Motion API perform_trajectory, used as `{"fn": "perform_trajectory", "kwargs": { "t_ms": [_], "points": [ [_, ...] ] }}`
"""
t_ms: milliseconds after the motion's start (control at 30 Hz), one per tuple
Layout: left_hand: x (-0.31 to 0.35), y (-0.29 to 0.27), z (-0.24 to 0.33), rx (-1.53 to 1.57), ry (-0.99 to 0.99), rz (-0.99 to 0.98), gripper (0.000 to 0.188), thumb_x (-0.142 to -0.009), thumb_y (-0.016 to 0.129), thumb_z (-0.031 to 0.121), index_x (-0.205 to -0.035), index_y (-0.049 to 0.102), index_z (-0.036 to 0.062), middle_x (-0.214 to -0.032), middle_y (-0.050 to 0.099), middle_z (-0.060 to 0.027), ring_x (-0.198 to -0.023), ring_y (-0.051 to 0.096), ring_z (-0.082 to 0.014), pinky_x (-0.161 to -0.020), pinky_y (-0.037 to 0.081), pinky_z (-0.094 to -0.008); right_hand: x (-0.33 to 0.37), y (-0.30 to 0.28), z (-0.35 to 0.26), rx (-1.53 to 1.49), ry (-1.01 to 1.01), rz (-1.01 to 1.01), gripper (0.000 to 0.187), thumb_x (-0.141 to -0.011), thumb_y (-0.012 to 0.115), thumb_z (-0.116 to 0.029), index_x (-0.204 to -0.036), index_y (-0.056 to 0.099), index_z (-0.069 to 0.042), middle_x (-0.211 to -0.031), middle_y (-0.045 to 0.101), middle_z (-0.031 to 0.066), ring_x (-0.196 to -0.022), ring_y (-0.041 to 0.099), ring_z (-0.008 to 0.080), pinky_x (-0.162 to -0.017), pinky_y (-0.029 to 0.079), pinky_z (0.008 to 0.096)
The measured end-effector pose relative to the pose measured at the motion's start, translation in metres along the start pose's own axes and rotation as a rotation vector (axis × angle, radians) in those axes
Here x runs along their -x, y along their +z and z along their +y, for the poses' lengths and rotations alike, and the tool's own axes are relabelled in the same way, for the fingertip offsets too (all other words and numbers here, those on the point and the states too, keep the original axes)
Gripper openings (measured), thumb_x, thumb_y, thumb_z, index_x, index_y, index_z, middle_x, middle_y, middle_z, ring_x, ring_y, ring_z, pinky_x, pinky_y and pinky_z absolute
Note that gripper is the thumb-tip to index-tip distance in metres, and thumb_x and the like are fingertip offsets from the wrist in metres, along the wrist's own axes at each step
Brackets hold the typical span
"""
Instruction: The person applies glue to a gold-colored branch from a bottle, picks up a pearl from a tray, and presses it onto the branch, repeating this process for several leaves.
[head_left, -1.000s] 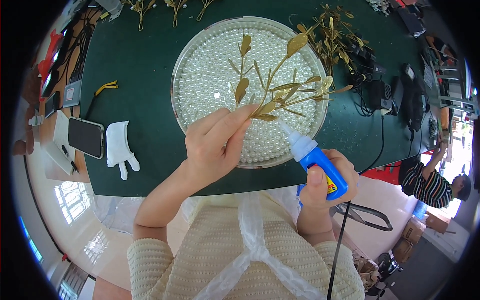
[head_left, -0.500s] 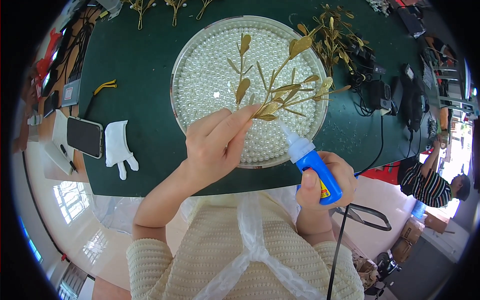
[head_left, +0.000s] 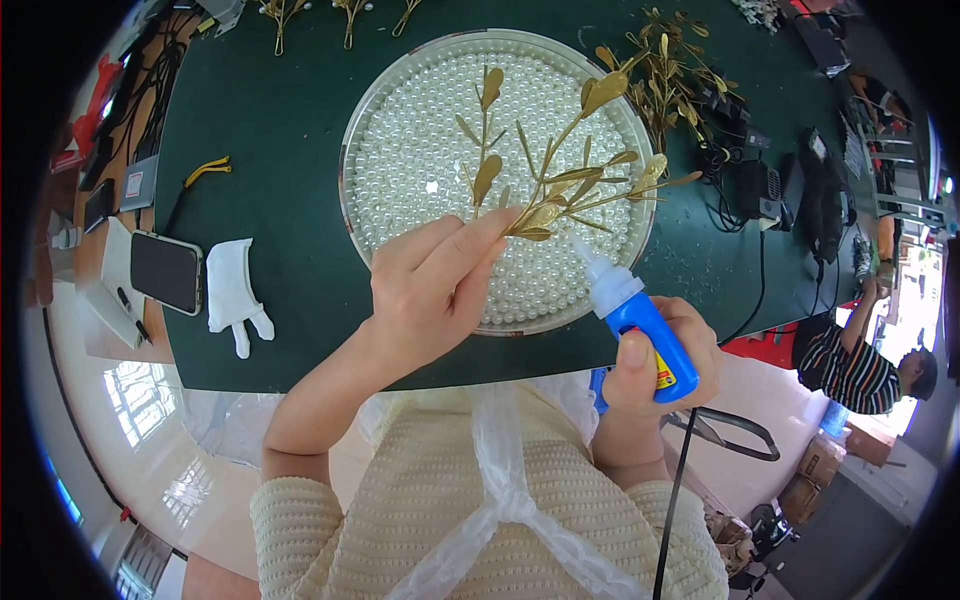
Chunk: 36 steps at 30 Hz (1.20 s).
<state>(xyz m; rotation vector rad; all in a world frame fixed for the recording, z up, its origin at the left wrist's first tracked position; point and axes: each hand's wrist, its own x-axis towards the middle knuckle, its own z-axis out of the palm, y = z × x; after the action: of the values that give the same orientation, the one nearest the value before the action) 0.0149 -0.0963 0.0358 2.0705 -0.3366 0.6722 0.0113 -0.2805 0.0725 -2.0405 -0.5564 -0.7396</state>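
A gold-coloured branch (head_left: pixel 545 214) with flat, oval leaves, held by its base, fans up and rightward. A blue plastic squeeze bottle (head_left: pixel 657 343) with a whitish nozzle (head_left: pixel 613 286) tilts up-left, its tip just clear of the lowest leaves.

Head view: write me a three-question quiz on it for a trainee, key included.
1. What does the right grip hold?
2. True or false: the left grip pinches golden leafy stems.
3. Fill in the blank: the round tray holds many pearly ____.

Key: 1. A blue applicator with a pale nozzle. 2. True. 3. Beads.
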Motion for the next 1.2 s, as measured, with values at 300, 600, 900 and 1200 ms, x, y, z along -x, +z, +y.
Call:
{"fn": "perform_trajectory", "kwargs": {
  "t_ms": [300, 600, 900, 1200],
  "points": [
    [0.0, 0.001, -0.002, 0.035, 0.003, 0.019, 0.024, -0.071, 0.059, -0.004, -0.094, 0.06, 0.001, -0.051, 0.042, -0.0048, -0.04, 0.039, -0.0142, -0.037, 0.03, -0.0252, -0.002, 0.004, 0.004, -0.12, 0.024, 0.002, 0.031, -0.063, 0.065, -0.016, -0.052, 0.039, -0.003, -0.045, 0.041, 0.0075, -0.035, 0.041, 0.0178, -0.034, 0.031, 0.0237],
    [0.001, 0.001, -0.001, 0.046, 0.0, 0.017, 0.023, -0.072, 0.059, -0.003, -0.094, 0.06, 0.0008, -0.052, 0.043, -0.005, -0.04, 0.04, -0.0136, -0.037, 0.03, -0.0247, -0.011, -0.003, 0.005, -0.16, 0.17, -0.1, 0.024, -0.062, 0.063, -0.016, -0.053, 0.046, -0.001, -0.047, 0.04, 0.0062, -0.037, 0.038, 0.0154, -0.036, 0.027, 0.0233],
    [-0.001, 0.001, -0.001, 0.054, -0.017, 0.01, 0.024, -0.072, 0.059, -0.005, -0.095, 0.06, 0.0009, -0.053, 0.044, -0.0052, -0.041, 0.04, -0.0134, -0.038, 0.03, -0.0243, -0.016, 0.003, 0.005, -0.164, 0.095, -0.08, 0.023, -0.06, 0.066, -0.014, -0.054, 0.047, -0.001, -0.048, 0.041, 0.0054, -0.037, 0.038, 0.0168, -0.037, 0.027, 0.0236],
    [-0.001, 0.001, 0.0, 0.058, -0.023, -0.009, 0.023, -0.071, 0.059, -0.005, -0.094, 0.06, 0.0003, -0.053, 0.045, -0.0054, -0.041, 0.041, -0.0137, -0.038, 0.03, -0.0243, -0.003, 0.005, 0.01, -0.232, 0.203, 0.144, 0.034, -0.069, 0.062, -0.023, -0.052, 0.046, 0.001, -0.046, 0.041, 0.0072, -0.037, 0.039, 0.0156, -0.037, 0.028, 0.0238]
  ]
}}
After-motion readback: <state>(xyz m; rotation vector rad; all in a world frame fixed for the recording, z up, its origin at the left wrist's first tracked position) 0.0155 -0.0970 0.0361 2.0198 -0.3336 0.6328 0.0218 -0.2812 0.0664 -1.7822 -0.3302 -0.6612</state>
